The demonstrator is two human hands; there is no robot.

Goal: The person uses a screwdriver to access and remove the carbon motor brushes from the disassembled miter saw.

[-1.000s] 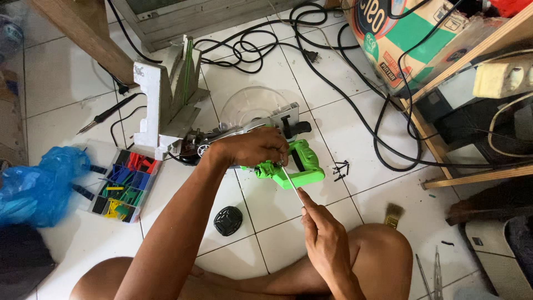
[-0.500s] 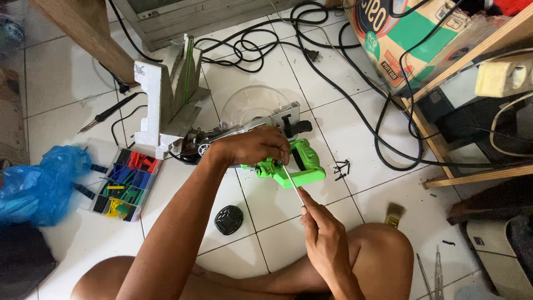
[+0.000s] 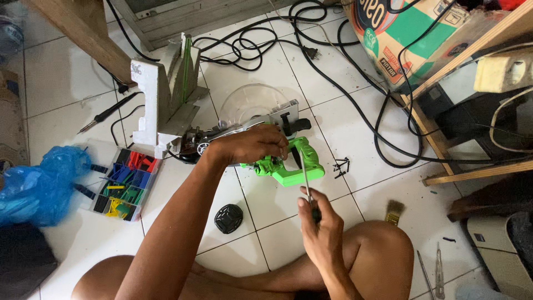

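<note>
A bright green power tool (image 3: 290,165) with a grey metal base and clear round guard lies on the white floor tiles. My left hand (image 3: 252,145) grips its body from above. My right hand (image 3: 321,225) holds a screwdriver (image 3: 306,176), whose thin shaft points up into the green handle. A small pile of dark screws (image 3: 341,166) lies just right of the tool. A round black cap (image 3: 229,218) rests on the tile below my left forearm.
A sorted box of coloured parts (image 3: 126,185) and a blue plastic bag (image 3: 39,186) lie left. White foam packing (image 3: 161,100) stands behind the tool. Black cables (image 3: 344,94) loop across the floor. A small brush (image 3: 393,211) and two screwdrivers (image 3: 433,272) lie right of my knee.
My right hand and the screwdriver shifted only slightly at the green handle. My left hand stays on the tool.
</note>
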